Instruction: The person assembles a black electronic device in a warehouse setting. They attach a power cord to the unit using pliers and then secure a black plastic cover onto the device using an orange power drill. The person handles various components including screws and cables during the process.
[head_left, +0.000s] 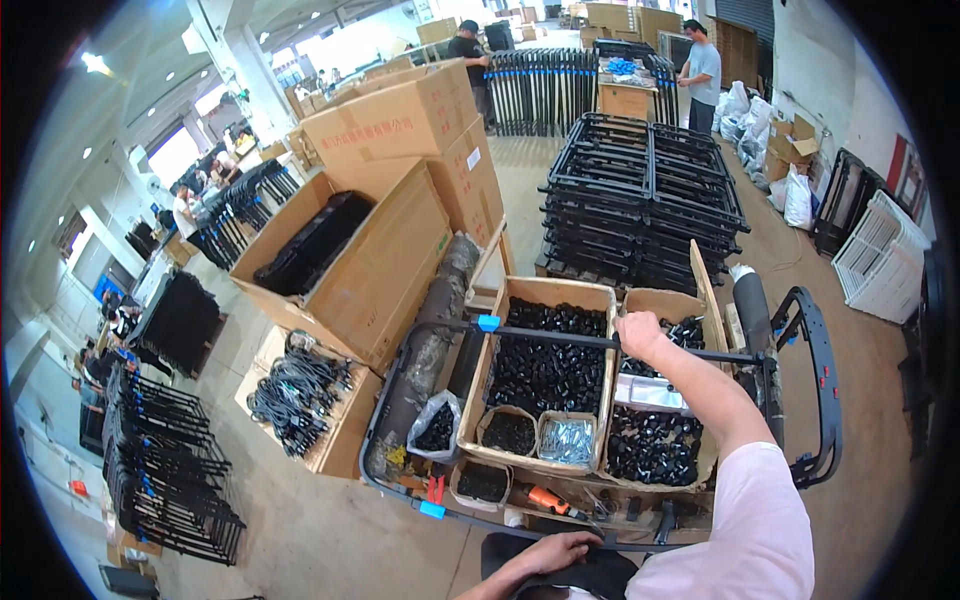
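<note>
A long black tubular metal frame [560, 337] with rounded corners and blue pieces on it lies across the workbench, over the parts boxes. My right hand [640, 335] is closed around its far bar, with the arm stretched forward. Close to my body, my left hand [562, 550] lies over the near bar, its fingers curled there and partly hidden. Under the frame, a large cardboard box [484, 385] holds many small black plastic parts [550, 365]. Silvery screws [567, 440] fill a small tray inside it. More black parts [650, 450] lie in the box beneath my right arm.
An orange-handled tool [548, 500] and red-handled pliers [436, 488] are at the bench's near edge. Stacked black frames [645, 200] stand ahead. Tall cartons [400, 125] and bundled black cables [300, 395] are at left. Two people work beyond, with others far left.
</note>
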